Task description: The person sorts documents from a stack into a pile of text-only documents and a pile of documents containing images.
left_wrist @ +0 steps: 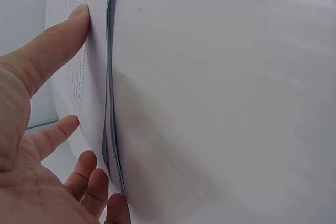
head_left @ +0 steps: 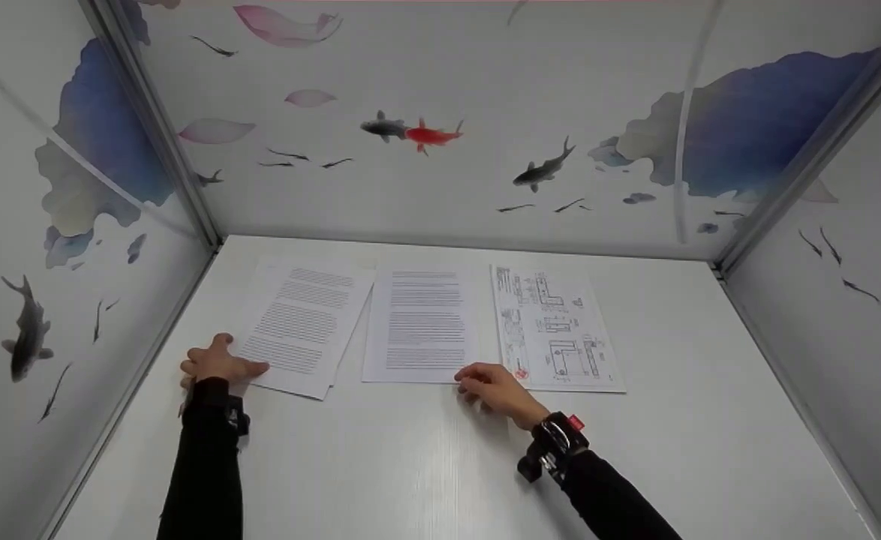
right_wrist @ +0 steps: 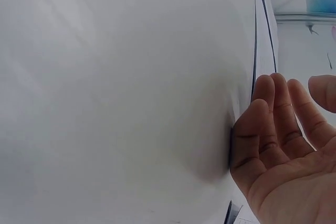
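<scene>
On the left of the table lies a stack of printed sheets [head_left: 302,322], turned slightly, its lower sheets peeking out at the right. My left hand [head_left: 219,364] is at its lower left corner, fingers spread. The thumb reaches over the top page, and the other fingertips are by the stack's edge in the left wrist view. A second stack of text pages [head_left: 425,322] lies in the middle. Near its lower right corner is my right hand [head_left: 500,391], fingers loosely bent and holding nothing; whether they touch the paper I cannot tell.
At the right lies a stack topped by a technical drawing [head_left: 560,330] with a red stamp. White panels [head_left: 440,202] painted with fish and petals enclose the white table [head_left: 425,465] at the back and both sides.
</scene>
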Demonstrator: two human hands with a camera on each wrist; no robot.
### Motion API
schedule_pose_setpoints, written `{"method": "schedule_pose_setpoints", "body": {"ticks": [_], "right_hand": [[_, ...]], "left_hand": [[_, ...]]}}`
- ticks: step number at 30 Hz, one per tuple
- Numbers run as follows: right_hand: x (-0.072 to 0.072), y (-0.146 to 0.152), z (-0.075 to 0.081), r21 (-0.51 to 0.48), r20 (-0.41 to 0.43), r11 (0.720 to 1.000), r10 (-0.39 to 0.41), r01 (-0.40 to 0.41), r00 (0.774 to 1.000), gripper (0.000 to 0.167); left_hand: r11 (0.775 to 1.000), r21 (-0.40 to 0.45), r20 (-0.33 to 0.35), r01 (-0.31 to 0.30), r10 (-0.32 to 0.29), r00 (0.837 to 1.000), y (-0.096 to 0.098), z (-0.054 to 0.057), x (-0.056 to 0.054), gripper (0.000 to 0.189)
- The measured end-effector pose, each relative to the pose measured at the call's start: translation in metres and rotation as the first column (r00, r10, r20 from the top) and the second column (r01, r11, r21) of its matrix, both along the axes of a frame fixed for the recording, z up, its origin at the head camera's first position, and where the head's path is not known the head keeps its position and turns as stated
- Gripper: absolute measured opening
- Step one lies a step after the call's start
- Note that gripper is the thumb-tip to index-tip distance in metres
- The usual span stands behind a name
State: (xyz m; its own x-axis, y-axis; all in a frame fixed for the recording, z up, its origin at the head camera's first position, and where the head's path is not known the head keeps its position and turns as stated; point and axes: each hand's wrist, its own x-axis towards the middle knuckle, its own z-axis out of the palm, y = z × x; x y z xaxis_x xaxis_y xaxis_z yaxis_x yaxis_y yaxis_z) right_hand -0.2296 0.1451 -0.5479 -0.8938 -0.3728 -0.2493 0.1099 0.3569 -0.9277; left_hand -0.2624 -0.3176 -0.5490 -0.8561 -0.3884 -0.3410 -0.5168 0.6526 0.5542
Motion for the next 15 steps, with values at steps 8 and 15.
{"method": "schedule_pose_setpoints", "body": {"ticks": [8, 15], "right_hand": [[-0.007, 0.002, -0.016, 0.020, -0.014, 1.000, 0.002, -0.001, 1.000, 0.028], [-0.006, -0.002, -0.014, 0.005, -0.015, 1.000, 0.010, -0.010, 1.000, 0.028]], "left_hand": [[1.000, -0.004, 0.010, 0.001, -0.001, 1.000, 0.002, 0.005, 0.004, 0.089], [0.999, -0.031, -0.045, -0.044, 0.043, 0.998, 0.009, 0.005, 0.006, 0.056]]}}
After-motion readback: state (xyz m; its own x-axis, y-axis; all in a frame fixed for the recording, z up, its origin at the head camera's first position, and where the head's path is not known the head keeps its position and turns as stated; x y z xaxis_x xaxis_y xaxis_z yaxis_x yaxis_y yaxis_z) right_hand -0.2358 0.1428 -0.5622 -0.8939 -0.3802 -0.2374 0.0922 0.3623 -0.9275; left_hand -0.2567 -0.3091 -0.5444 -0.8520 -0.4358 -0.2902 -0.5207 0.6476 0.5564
